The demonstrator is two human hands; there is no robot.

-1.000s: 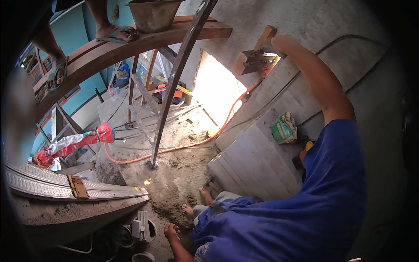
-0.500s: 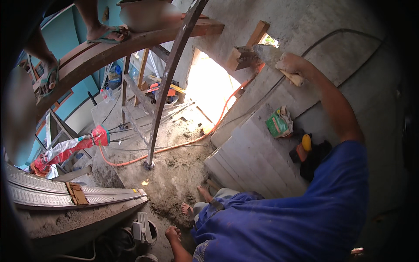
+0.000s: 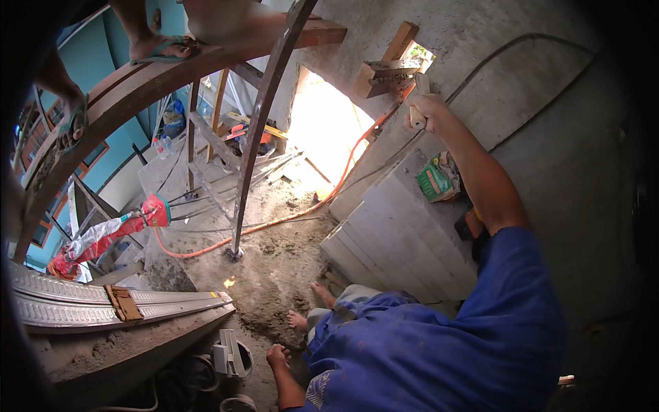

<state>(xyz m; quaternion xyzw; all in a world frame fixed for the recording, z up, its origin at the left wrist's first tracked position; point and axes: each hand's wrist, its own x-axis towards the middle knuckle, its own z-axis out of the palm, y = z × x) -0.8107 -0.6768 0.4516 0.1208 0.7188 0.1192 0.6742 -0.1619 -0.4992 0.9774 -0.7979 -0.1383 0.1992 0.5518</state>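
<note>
At far left, can see metal strips (image 3: 68, 305) on a mud-caked board (image 3: 137, 336), with left ends lost in the dark rim. Above these, can see a red wrapped bundle (image 3: 103, 240), but cannot make out the contents. At upper left, can see a co-worker's feet (image 3: 159, 48) in sandals on a curved beam (image 3: 226, 56), with legs cut off by the top edge. Just right of these, cannot identify a blurred brown shape (image 3: 226, 19). At lower left of centre, can see a white box (image 3: 228, 353), with shadow hiding much around it. Nearer the middle, can see a dark pole (image 3: 259, 130), cut off at the top. At lower centre, can see the left hand (image 3: 277, 356) with fingers curled in; cannot tell how tightly, or around what. Further right, cannot see through a glaring opening (image 3: 324, 127). At upper right of centre, can see the right hand (image 3: 431, 108) closed around the handle of a trowel (image 3: 417, 118), near a wood block (image 3: 377, 79), with only a narrow piece of blade showing. Below, can see a green bag (image 3: 437, 180) and, mostly hidden behind the arm, a yellow-orange thing (image 3: 471, 223).
</note>
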